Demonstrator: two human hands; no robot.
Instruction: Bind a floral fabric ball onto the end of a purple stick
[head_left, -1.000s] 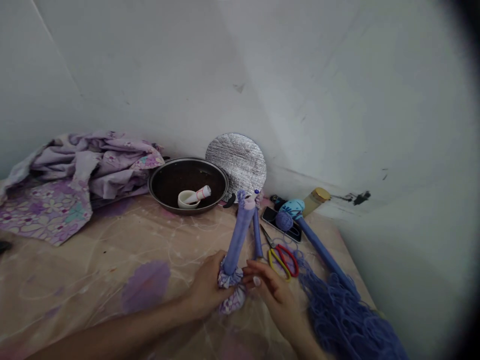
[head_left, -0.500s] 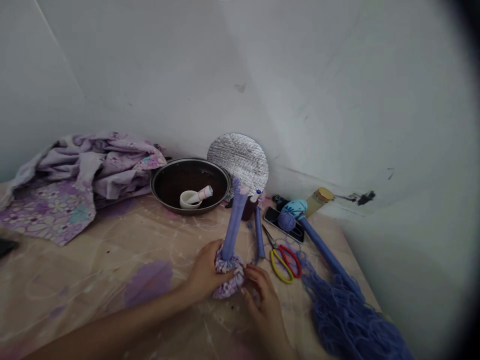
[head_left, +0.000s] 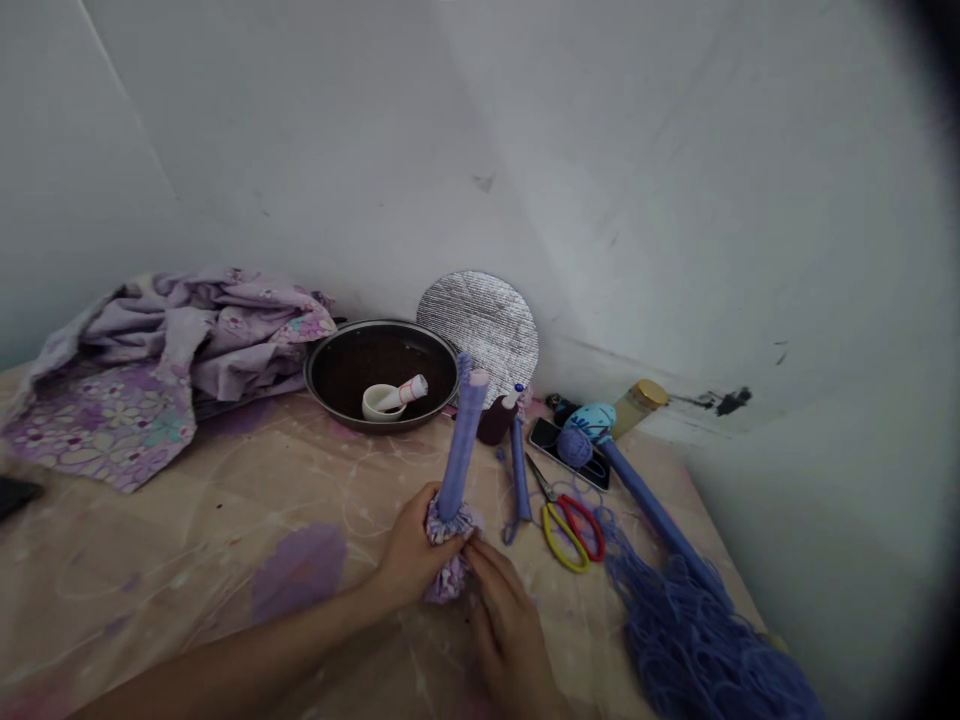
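Note:
My left hand point(head_left: 416, 545) is closed around a gathered bundle of floral fabric point(head_left: 448, 580). Out of its top rises a stick wrapped in purple-blue yarn point(head_left: 461, 445), leaning slightly right. My right hand point(head_left: 510, 625) presses its fingers against the bundle's right side; what lies under the fingertips is hidden. To the right lie scissors point(head_left: 566, 535) with one yellow and one red handle. A shorter purple-blue wrapped stick point(head_left: 520, 470) rests behind my right hand, with a loose yarn end near it.
A dark pan point(head_left: 322, 405) holds a white cup point(head_left: 382, 402) with a white roll. Crumpled floral cloth point(head_left: 150, 400) lies left. A silver disc point(head_left: 484, 325) leans on the wall. At right are a phone point(head_left: 544, 435), a yarn ball point(head_left: 574, 446), a gold-lidded jar point(head_left: 647, 395) and loose yarn point(head_left: 712, 640).
My right hand has moved left, its fingers now against the bundle. The bundle and its stick have shifted slightly left.

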